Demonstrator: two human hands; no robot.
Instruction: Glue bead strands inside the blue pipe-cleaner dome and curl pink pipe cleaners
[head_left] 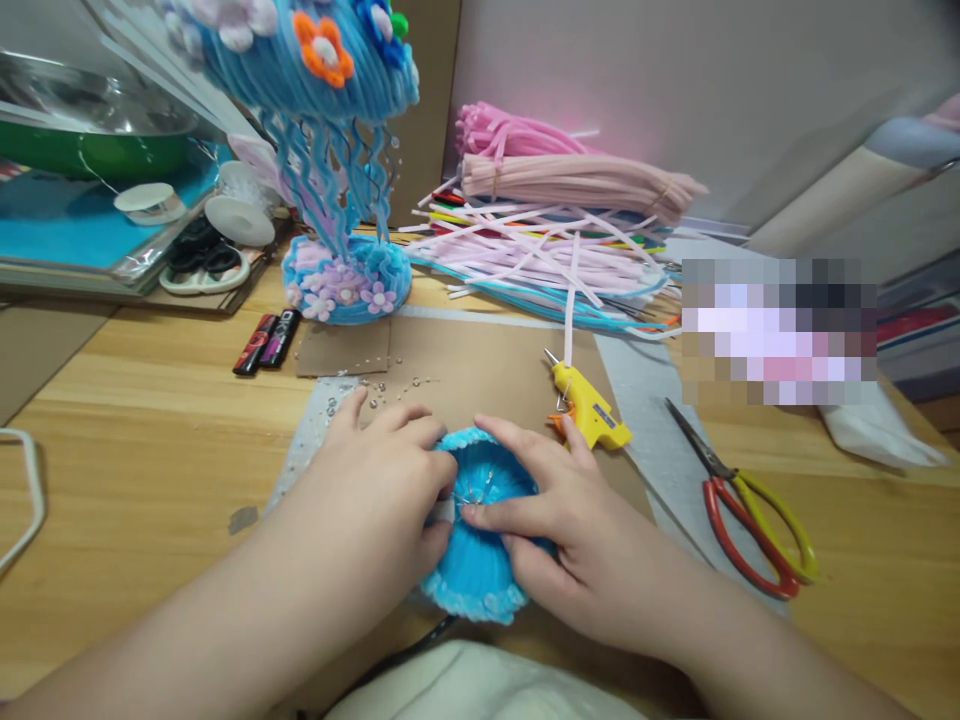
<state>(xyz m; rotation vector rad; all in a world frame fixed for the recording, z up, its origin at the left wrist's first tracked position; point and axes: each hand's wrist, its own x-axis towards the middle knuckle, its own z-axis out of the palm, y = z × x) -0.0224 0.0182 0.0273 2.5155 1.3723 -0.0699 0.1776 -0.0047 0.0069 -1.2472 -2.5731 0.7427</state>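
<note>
On the tabletop (150, 420), a blue pipe-cleaner dome (480, 560) sits near the glue gun (592, 410); left hand (390, 470) and right hand (555, 530) clasp it. A hard pinch could crush its ribs; loose beads (382, 388) beyond could scatter.

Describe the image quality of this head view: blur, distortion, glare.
Head view: wide-angle bending at the edges; a pixelated block masks part of the right side; both hands, left and right, on the blue piece are sharp; even lighting, glare on the plastic sheet.
</note>
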